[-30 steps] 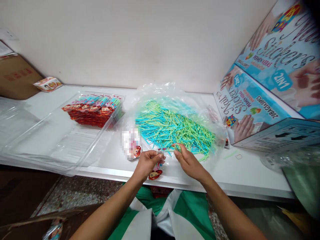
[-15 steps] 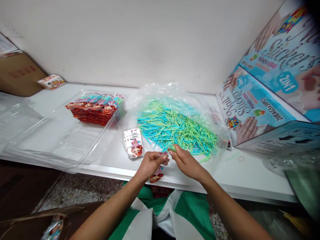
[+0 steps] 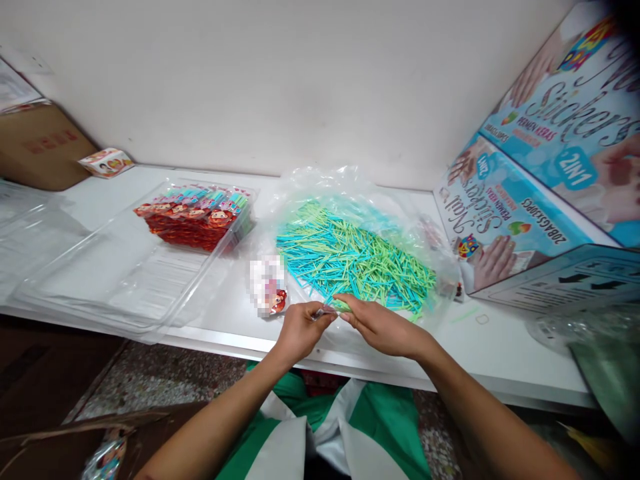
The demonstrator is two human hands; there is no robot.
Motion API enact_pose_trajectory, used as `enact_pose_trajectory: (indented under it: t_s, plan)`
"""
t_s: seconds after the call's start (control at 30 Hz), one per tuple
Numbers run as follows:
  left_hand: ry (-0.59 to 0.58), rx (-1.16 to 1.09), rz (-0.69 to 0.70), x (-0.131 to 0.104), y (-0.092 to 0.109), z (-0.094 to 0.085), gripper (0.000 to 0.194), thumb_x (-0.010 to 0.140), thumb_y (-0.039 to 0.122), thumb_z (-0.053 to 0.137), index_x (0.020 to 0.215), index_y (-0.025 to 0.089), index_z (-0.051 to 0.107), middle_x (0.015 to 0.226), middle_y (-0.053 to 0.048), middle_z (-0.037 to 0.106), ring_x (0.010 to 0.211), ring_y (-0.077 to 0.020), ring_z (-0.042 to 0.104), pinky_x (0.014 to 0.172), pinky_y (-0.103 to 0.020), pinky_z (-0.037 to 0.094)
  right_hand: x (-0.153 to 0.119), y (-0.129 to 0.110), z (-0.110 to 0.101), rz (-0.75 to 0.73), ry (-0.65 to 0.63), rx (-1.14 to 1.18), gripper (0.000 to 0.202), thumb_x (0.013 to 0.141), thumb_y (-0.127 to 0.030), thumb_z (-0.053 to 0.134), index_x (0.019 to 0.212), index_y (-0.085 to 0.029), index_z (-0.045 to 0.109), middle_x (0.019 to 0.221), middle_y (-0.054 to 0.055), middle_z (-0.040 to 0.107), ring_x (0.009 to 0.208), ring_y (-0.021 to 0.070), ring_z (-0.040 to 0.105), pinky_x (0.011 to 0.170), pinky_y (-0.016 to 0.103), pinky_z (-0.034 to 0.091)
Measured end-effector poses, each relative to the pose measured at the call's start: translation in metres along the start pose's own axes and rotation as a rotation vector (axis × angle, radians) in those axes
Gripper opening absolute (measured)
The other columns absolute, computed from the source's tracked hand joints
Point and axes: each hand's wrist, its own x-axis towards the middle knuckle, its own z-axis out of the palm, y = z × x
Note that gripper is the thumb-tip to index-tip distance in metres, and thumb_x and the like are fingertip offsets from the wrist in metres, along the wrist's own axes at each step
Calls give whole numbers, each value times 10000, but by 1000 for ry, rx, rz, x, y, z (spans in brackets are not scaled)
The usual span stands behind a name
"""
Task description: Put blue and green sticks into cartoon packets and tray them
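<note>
L hand (image 3: pixel 299 331) fingers pinch a small clear packet (image 3: pixel 324 311); R hand (image 3: pixel 383 327) fingers hold a green stick (image 3: pixel 342 306) at it, w/ stick pile (image 3: pixel 350 260) just behind on counter (image 3: pixel 500 347).

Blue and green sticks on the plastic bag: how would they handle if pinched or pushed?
The blue and green sticks look thin and probably very light. They lie loose and crisscrossed on the crinkled clear plastic bag, so a push would likely scatter or roll them. The right hand pinches a green one: singling one out seems fiddly.

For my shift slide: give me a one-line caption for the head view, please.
Left hand and right hand pinch a green stick together beside a bag of blue and green sticks.
</note>
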Motion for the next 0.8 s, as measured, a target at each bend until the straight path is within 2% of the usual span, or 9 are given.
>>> enact_pose_trajectory:
  t_s: [0.27,0.43,0.63,0.8]
  plan:
    - [-65,229,94,-1,5,-6,251,784,351,520,698,168,669,604,-17,614,589,-143,526,558,-225,333,1,2,1,-31,-90,-57,378,910,-334,335,1257,-202,413,1178,126,572,1019,269,570,812,375,438]
    - [-122,200,60,0,1,-7,233,777,351,528,767,167,671,609,-7,602,558,-128,493,533,-221,306,3,3,-2,-34,-109,-64,401,912,-364,322,1266,-197,405,1180,129,570,1031,273,564,802,367,439]
    - [-100,288,120,-1,3,-5,260,772,343,528,605,157,598,516,7,504,516,-114,432,517,-219,260,3,7,2,-38,-117,29,355,876,-339,422,1197,-200,479,1092,106,629,978,253,590,776,332,441]
    - [-138,290,127,-2,5,-7,219,757,320,542,608,169,597,502,6,498,513,-122,438,512,-220,257,5,9,2,-21,-135,22,406,865,-353,444,1235,-187,455,1094,125,630,986,265,588,778,338,438]
